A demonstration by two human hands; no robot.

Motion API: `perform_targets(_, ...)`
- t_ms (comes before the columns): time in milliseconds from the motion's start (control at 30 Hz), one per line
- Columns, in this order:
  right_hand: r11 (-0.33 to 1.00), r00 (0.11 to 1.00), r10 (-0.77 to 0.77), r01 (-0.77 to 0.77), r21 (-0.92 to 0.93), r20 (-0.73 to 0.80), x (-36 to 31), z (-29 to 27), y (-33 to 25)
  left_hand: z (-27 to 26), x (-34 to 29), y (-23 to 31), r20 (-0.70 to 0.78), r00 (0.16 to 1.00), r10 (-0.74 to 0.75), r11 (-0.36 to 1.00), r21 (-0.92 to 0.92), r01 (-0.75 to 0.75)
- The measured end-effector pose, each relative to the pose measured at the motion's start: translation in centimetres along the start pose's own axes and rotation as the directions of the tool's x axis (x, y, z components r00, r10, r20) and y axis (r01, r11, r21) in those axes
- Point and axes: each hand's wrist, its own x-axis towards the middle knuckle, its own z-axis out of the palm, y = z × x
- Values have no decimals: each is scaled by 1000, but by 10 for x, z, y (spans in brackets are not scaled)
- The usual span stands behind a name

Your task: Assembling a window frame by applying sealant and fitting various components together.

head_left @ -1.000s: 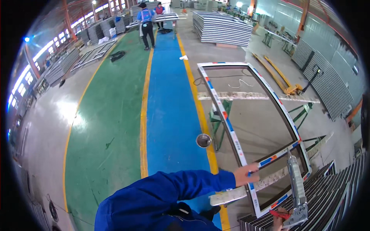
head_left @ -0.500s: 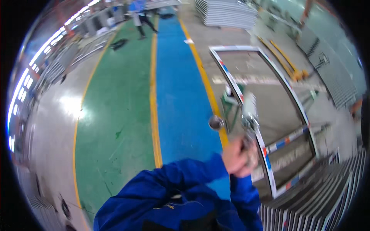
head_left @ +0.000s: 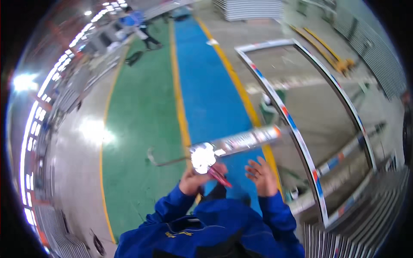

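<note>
At the lower edge, the person's blue sleeves point(head_left: 277, 215) reach forward over the dark-blue jacket front. The left hand point(head_left: 192, 179) has its grip clenched round the rear of a caulking gun point(head_left: 247, 141), beside the red lever point(head_left: 220, 176). The gun lies crosswise above the floor's blue strip point(head_left: 213, 90), its tube pointing right, toward the frame, and a thin bent rod point(head_left: 170, 162) sticking out left. A bright glare hides part of its body. The right hand point(head_left: 262, 176) is empty, its grip released and fingers spread, near the tube but apart from it. Farther right, a long rectangular frame point(head_left: 287, 115) with coloured tape lies over a bench point(head_left: 301, 81), beside stacked metal profiles point(head_left: 365, 225). Beyond stands a yellow pallet jack point(head_left: 344, 66); far left, another person point(head_left: 137, 21), blurred, is on the green strip point(head_left: 140, 103).
</note>
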Motion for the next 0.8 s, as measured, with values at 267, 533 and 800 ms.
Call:
perform_targets(267, 962, 990, -125, 138, 236, -71, 82, 70, -7, -79, 43, 9, 274, 947, -170, 929, -277, 247)
perform_targets(533, 917, 892, -321, 377, 133, -319, 99, 43, -49, -65, 140, -29, 588, 767, -256, 739, -393, 548)
perform_targets(800, 888, 844, -394, 452, 86, -365, 132, -5, -117, 4, 242, -16, 520, 682, -514, 832, 110, 543)
